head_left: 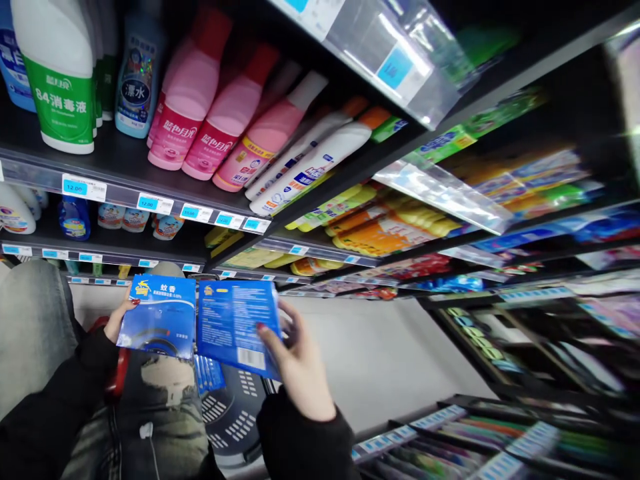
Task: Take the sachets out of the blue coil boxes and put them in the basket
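In my left hand point(118, 319) is a flat blue mosquito coil box point(157, 313), its front turned up, with a coil pictured near the lower edge. My right hand point(300, 353) grips a second blue mosquito coil box point(235, 323) by its right side, thumb across the face. That one shows its back, with small print and a barcode. The two boxes are held side by side above my knees. Below them, several more blue packs point(209, 375) lie on a dark slotted surface point(235, 413).
A shelf point(120, 157) ahead bears a white and green disinfectant bottle point(60, 80), pink bottles point(185, 100) and a tilted white bottle point(315, 163). Price tags point(84, 187) line its edge. More racks point(450, 433) stand to the right, beyond pale floor point(370, 353). Someone's grey trouser leg point(35, 327) is at left.
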A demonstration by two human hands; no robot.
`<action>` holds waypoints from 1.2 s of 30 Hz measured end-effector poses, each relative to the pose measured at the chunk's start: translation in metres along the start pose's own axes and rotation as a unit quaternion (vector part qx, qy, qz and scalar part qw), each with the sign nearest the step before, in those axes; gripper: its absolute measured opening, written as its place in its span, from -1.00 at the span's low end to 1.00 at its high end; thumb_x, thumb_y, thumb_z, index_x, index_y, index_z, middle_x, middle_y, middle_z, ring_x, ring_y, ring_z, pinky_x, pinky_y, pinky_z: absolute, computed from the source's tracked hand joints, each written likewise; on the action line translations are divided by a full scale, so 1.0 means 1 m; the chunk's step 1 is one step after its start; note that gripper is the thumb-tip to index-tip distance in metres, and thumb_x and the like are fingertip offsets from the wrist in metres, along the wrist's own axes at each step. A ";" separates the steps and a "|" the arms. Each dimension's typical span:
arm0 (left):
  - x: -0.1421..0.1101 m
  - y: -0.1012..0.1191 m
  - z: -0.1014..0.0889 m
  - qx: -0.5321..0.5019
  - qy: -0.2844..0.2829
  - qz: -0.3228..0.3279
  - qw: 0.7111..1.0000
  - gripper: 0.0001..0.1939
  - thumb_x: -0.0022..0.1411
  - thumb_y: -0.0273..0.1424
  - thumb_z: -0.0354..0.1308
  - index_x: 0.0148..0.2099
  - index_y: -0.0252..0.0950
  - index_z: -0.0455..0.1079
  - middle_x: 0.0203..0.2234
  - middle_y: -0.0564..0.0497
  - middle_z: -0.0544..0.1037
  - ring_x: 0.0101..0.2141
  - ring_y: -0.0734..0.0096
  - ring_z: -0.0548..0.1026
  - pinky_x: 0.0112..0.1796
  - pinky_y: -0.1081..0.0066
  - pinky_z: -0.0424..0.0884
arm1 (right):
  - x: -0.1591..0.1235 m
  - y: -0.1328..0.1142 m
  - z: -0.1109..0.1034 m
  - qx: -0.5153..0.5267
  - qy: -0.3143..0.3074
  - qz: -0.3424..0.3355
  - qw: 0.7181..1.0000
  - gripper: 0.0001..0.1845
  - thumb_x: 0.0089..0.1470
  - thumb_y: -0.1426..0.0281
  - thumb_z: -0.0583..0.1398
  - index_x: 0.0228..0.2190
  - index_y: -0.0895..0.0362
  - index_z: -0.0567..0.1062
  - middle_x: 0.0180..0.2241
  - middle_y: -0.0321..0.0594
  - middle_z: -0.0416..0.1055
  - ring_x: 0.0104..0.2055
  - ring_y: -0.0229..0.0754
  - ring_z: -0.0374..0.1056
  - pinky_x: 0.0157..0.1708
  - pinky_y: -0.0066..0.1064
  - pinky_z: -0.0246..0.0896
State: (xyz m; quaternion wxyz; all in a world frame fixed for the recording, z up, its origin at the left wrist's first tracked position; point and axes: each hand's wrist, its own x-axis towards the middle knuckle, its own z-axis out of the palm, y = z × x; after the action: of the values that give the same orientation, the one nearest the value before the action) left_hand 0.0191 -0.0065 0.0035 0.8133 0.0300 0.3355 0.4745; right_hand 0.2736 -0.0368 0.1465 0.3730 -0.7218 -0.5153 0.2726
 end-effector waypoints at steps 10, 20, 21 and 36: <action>0.000 0.006 -0.004 -0.018 0.101 -0.042 0.994 -0.57 0.00 -0.55 0.01 -0.04 -0.52 0.37 -0.44 -0.15 0.59 -0.38 0.09 0.56 -0.23 0.16 0.44 | 0.031 0.090 -0.004 0.362 0.098 0.178 0.910 -0.41 -0.50 0.29 0.40 -0.31 0.12 0.38 -0.46 -0.35 0.46 -0.47 -0.19 0.40 -0.33 -0.27 0.33; -0.011 0.008 -0.007 -0.079 -0.003 -0.056 0.995 -0.50 -0.02 -0.48 0.00 0.02 -0.47 0.37 -0.41 -0.20 0.60 -0.30 -0.10 0.54 -0.24 0.00 0.44 | 0.016 0.108 0.083 0.356 -0.063 0.129 0.923 -0.39 -0.27 0.25 0.35 -0.13 0.12 0.34 -0.26 -0.19 0.49 -0.26 -0.12 0.40 -0.22 -0.28 0.28; -0.012 0.009 -0.007 -0.078 -0.001 -0.046 0.996 -0.44 -0.03 -0.50 0.00 0.09 -0.45 0.31 -0.35 -0.19 0.60 -0.26 -0.11 0.54 -0.20 -0.01 0.42 | 0.015 0.106 0.093 0.350 -0.084 0.118 0.926 -0.39 -0.24 0.23 0.33 -0.10 0.12 0.33 -0.26 -0.18 0.49 -0.25 -0.11 0.40 -0.22 -0.27 0.28; -0.009 0.007 0.003 -0.028 0.085 -0.041 0.995 -0.38 0.01 -0.41 0.07 0.14 -0.53 0.22 -0.41 -0.18 0.60 -0.17 -0.09 0.51 -0.02 0.01 0.30 | 0.013 0.090 0.112 -0.029 -0.227 -0.012 0.973 -0.18 0.08 -0.10 -0.19 0.17 0.19 0.11 0.15 0.05 0.10 0.29 0.03 -0.17 0.21 0.01 -0.29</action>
State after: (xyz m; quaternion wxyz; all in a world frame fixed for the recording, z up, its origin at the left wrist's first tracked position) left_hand 0.0128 -0.0087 0.0128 0.8010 -0.0465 0.3911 0.4509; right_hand 0.2395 -0.0126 0.0080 0.2289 -0.6455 -0.6026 0.4097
